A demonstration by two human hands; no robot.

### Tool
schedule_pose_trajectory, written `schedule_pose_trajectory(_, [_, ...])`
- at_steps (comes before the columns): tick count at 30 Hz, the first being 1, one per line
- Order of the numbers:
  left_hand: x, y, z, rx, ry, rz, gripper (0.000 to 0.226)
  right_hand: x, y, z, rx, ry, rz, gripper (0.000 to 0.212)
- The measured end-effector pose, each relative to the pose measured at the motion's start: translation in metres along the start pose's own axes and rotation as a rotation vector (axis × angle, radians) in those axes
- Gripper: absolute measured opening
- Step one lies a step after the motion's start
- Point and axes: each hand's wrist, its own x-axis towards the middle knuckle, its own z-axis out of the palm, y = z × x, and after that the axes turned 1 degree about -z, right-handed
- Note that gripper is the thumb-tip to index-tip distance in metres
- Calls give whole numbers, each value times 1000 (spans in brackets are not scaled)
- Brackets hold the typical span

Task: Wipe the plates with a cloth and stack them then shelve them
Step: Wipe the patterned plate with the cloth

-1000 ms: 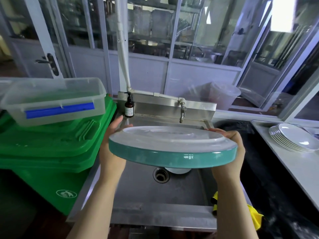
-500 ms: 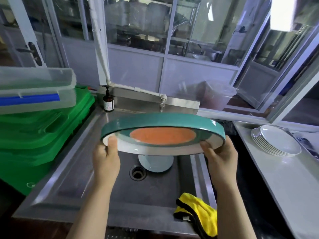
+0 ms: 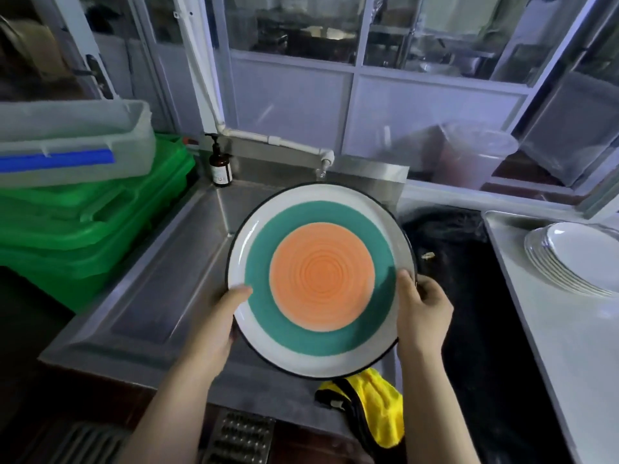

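We see a plate (image 3: pixel 321 279) with an orange centre of fine concentric rings, a teal band, a white border and a dark rim. Below our right grip (image 3: pixel 422 311) lies a yellow cloth (image 3: pixel 375 410) edged in black. Left of our left grip (image 3: pixel 217 324) sit green bins (image 3: pixel 90 229).
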Motion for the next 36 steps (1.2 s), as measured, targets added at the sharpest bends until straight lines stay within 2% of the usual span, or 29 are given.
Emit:
schedule_pose_trajectory(2, [-3,-6,11,-176,-52,-108,20,1,10,-2,-3,9,85,29])
schedule_pose_trajectory(4, [-3,-12,22,-239,-45,-134,25,3,15,-3,-13,21,161,28])
schedule_pose_trajectory(8, [-2,-18,39,-286,126,-71,18,4,24,-4,-7,-17,199,30])
schedule_pose_trajectory(12, [2,-15,35,-298,259,23,18,2,28,-6,39,-212,56,32])
schedule_pose_trajectory(14, [4,-11,28,-308,303,86,17,1,34,-11,68,-341,83,23])
schedule_pose_trajectory(16, [7,-9,20,-307,340,143,14,-4,53,-17,-136,-426,85,21])
schedule_pose_trajectory(20, [16,-6,0,-361,371,157,18,-34,105,-24,-799,-729,35,68])
schedule_pose_trajectory(23, [22,-3,-14,-389,347,136,19,-61,133,-24,-1141,-876,-91,81])
schedule_pose_trajectory(25, [25,0,-23,-389,321,133,18,-71,139,-22,-1257,-847,-141,72])
schedule_pose_trajectory(27, [28,3,-32,-396,310,122,17,-71,139,-21,-1269,-797,-141,59])
schedule_pose_trajectory(29, [30,7,-41,-397,324,108,19,-69,136,-22,-1148,-738,-122,55])
schedule_pose_trajectory(31, [31,13,-49,-389,323,140,15,-68,126,-23,-928,-635,-120,53])
schedule_pose_trajectory(33, [31,20,-55,-368,305,212,21,-67,111,-18,-784,-502,-185,58])
schedule_pose_trajectory(36, [31,33,-62,-362,275,277,16,-61,77,0,-655,-348,-283,58])
